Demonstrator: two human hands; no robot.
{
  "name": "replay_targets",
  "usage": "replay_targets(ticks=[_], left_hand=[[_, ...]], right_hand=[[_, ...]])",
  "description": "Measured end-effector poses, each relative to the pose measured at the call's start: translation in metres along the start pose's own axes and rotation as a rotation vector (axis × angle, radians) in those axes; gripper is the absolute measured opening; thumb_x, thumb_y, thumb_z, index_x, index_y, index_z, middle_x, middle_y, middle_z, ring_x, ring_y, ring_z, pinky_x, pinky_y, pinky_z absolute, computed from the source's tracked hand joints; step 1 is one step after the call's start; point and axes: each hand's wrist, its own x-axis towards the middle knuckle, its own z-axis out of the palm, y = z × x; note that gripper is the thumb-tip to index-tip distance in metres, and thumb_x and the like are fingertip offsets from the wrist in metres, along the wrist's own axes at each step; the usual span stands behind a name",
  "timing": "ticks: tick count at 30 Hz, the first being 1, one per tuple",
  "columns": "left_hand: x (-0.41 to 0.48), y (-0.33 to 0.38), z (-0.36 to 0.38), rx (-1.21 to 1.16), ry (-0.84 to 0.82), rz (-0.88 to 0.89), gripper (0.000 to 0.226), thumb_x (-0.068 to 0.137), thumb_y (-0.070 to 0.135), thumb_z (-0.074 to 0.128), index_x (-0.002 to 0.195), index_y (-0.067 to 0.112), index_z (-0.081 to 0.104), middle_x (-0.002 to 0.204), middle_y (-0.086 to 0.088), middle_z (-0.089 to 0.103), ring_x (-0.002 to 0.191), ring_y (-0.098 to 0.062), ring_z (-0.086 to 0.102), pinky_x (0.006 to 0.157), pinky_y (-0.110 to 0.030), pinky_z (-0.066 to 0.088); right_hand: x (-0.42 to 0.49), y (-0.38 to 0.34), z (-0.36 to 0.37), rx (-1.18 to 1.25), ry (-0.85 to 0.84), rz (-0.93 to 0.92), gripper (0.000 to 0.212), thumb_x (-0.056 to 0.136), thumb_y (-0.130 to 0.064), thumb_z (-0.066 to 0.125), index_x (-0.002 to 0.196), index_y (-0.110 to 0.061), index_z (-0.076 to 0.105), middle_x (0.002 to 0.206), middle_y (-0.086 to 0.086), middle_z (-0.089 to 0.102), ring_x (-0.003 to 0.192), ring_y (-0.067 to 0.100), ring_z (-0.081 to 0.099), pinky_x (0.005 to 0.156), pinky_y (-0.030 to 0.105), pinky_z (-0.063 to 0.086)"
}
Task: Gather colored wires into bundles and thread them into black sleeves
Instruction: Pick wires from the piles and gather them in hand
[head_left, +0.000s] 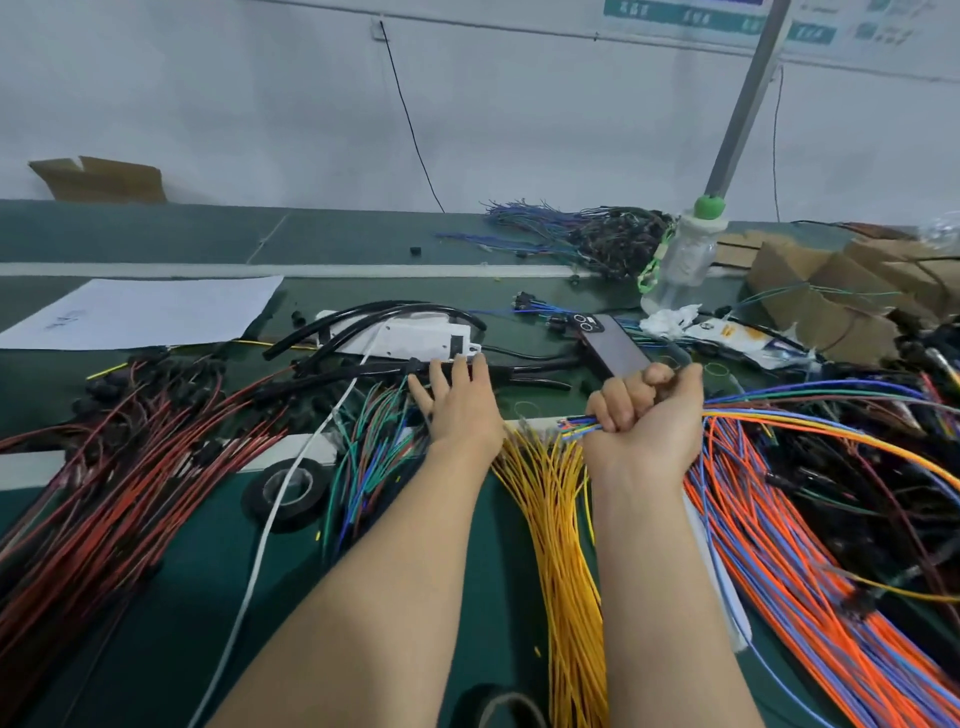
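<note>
My right hand (647, 415) grips a bundle of mixed colored wires (810, 402); their ends stick out left of my fist and the lengths trail off to the right. My left hand (457, 400) reaches forward with straight fingers that touch the black sleeves (363, 371) lying across the green table (182, 597). More black sleeves (363, 317) curve over a white package behind them. A sheaf of yellow wires (561, 545) lies between my forearms. Green and blue wires (374, 441) lie just left of my left hand.
Red and black wires (114, 493) cover the left side, orange and blue wires (810, 571) the right. A roll of black tape (288, 491), a white cable (270, 519), a phone (613, 345), a water bottle (680, 260), paper (140, 312) and cardboard boxes (831, 291) are around.
</note>
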Motion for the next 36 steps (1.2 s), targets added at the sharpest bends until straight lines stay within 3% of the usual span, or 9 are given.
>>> replay_targets(ticks=[5,9,13,18,21,24,28,31,36], left_hand=[[0.011,0.001,-0.003,0.118,0.119,0.059,0.038,0.088,0.01,0.049,0.122,0.023,0.055,0.134,-0.01,0.043,0.127,-0.031,0.03,0.107,-0.048,0.016],[0.01,0.01,-0.034,-0.057,0.351,0.227,0.033,0.098,0.013,0.04,0.127,0.023,0.051,0.127,-0.004,0.05,0.121,-0.024,0.041,0.106,-0.041,0.015],[0.0,0.034,-0.129,-0.399,0.611,0.501,0.034,0.101,0.016,0.034,0.131,0.009,0.049,0.101,-0.011,0.051,0.087,-0.03,0.051,0.075,-0.038,0.036],[-0.04,0.045,-0.182,-0.225,0.363,0.611,0.029,0.103,0.028,0.029,0.095,0.013,0.052,0.074,0.0,0.045,0.071,-0.024,0.042,0.062,-0.034,0.031],[-0.067,0.042,-0.166,-0.132,0.129,0.602,0.028,0.101,0.028,0.036,0.081,0.014,0.048,0.08,-0.008,0.049,0.078,-0.028,0.045,0.068,-0.032,0.035],[-0.095,0.031,-0.141,-0.132,-0.014,0.525,0.031,0.1,0.029,0.039,0.08,0.013,0.056,0.085,-0.011,0.059,0.085,-0.032,0.056,0.07,-0.034,0.041],[-0.128,-0.001,-0.113,-0.272,-0.066,0.408,0.034,0.101,0.03,0.037,0.073,0.014,0.05,0.089,-0.013,0.068,0.083,-0.03,0.061,0.074,-0.036,0.047],[-0.144,-0.027,-0.099,-0.433,-0.152,0.326,0.043,0.101,0.034,0.035,0.078,0.008,0.06,0.067,0.0,0.066,0.058,-0.014,0.058,0.059,-0.026,0.042],[-0.148,-0.053,-0.097,-0.466,-0.062,0.298,0.036,0.098,0.035,0.044,0.072,0.018,0.062,0.055,0.007,0.058,0.048,-0.003,0.049,0.05,-0.022,0.033]], right_hand=[[0.008,0.005,-0.002,-0.001,0.033,0.014,0.047,0.103,-0.035,0.031,0.062,-0.016,0.039,0.038,-0.007,0.022,0.029,0.008,0.016,0.031,0.017,0.013],[0.009,0.004,-0.003,0.011,0.042,0.013,0.045,0.103,-0.033,0.031,0.062,-0.016,0.039,0.039,-0.007,0.022,0.029,0.007,0.017,0.032,0.017,0.013],[0.005,0.003,0.003,0.014,0.039,0.015,0.044,0.103,-0.034,0.031,0.064,-0.016,0.04,0.039,-0.007,0.024,0.029,0.007,0.018,0.033,0.016,0.012],[-0.011,-0.003,0.016,-0.071,0.018,0.012,0.045,0.101,-0.046,0.036,0.077,-0.013,0.053,0.044,-0.004,0.042,0.029,0.007,0.019,0.032,0.016,0.014],[-0.027,-0.005,0.015,-0.162,-0.038,0.037,0.049,0.096,-0.056,0.039,0.08,-0.014,0.058,0.046,-0.005,0.046,0.03,0.006,0.02,0.031,0.017,0.014],[-0.046,0.0,0.007,-0.377,-0.032,0.051,0.037,0.093,-0.046,0.055,0.072,-0.015,0.055,0.043,-0.008,0.045,0.029,0.004,0.027,0.032,0.014,0.02],[-0.064,0.008,-0.01,-0.607,0.01,0.006,0.032,0.088,-0.03,0.067,0.065,-0.013,0.051,0.037,-0.011,0.041,0.03,0.003,0.032,0.035,0.014,0.026],[-0.07,0.012,-0.02,-0.629,-0.039,0.019,0.03,0.091,-0.028,0.064,0.068,-0.014,0.05,0.038,-0.01,0.035,0.03,0.004,0.025,0.034,0.016,0.02],[-0.073,0.017,-0.022,-0.742,-0.202,0.148,0.026,0.09,-0.028,0.065,0.074,-0.012,0.053,0.049,-0.003,0.043,0.03,0.004,0.023,0.035,0.015,0.014]])
